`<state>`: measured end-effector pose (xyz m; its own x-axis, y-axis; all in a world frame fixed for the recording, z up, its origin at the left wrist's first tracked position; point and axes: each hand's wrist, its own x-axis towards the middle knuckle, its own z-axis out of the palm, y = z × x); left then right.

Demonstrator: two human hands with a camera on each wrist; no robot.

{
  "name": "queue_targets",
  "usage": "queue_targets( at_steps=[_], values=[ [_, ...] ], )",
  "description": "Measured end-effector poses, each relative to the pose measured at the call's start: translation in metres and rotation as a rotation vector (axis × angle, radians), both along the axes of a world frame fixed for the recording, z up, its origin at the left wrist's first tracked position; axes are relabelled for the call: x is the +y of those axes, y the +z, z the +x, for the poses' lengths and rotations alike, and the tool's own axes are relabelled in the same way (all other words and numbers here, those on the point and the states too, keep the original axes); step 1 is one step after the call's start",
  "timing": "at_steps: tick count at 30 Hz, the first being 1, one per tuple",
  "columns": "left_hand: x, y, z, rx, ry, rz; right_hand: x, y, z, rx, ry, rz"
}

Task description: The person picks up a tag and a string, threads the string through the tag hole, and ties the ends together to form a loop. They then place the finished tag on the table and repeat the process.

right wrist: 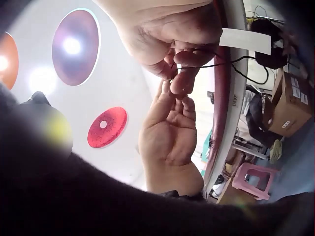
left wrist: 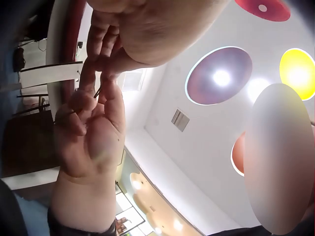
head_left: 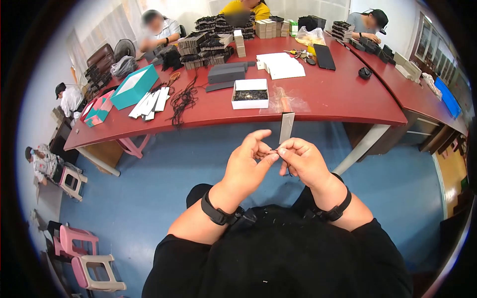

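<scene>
Both hands meet in front of the body, beyond the table's near edge. The left hand (head_left: 247, 166) pinches a thin black cord (right wrist: 211, 66) between thumb and a finger. Thumb and fingers of the right hand (head_left: 304, 161) grip the same cord, touching the left fingertips. In the right wrist view a loop of cord trails from the right hand (right wrist: 172, 37) past the table edge. A grey-white strip (head_left: 286, 128) stands out from the table edge just above the fingertips. Fingers hide the cord's middle.
On the red table (head_left: 328, 104) are a white box (head_left: 251, 104) of dark bits, tangled black cords (head_left: 184, 102), white cards (head_left: 283, 66), a teal box (head_left: 134, 87) and stacked grey pieces (head_left: 194, 44). Several people sit around. Stools (head_left: 97, 272) stand at the lower left.
</scene>
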<state>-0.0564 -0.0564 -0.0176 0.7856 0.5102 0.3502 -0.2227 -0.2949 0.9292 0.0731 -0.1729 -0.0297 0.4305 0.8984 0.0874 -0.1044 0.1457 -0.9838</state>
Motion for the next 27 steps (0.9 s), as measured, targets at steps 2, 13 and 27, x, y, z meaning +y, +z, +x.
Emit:
queue_targets(
  at_steps=[2,13,27],
  values=[
    [0.000,-0.002,0.000,0.032,0.010,0.059,0.000,-0.002,-0.001,-0.041,-0.008,0.012],
    [0.018,-0.015,-0.003,0.176,-0.004,0.135,-0.004,-0.005,0.010,-0.223,0.020,-0.066],
    [0.005,0.000,-0.002,0.043,0.119,1.035,-0.004,0.013,-0.005,-0.679,-0.103,-0.117]
  ],
)
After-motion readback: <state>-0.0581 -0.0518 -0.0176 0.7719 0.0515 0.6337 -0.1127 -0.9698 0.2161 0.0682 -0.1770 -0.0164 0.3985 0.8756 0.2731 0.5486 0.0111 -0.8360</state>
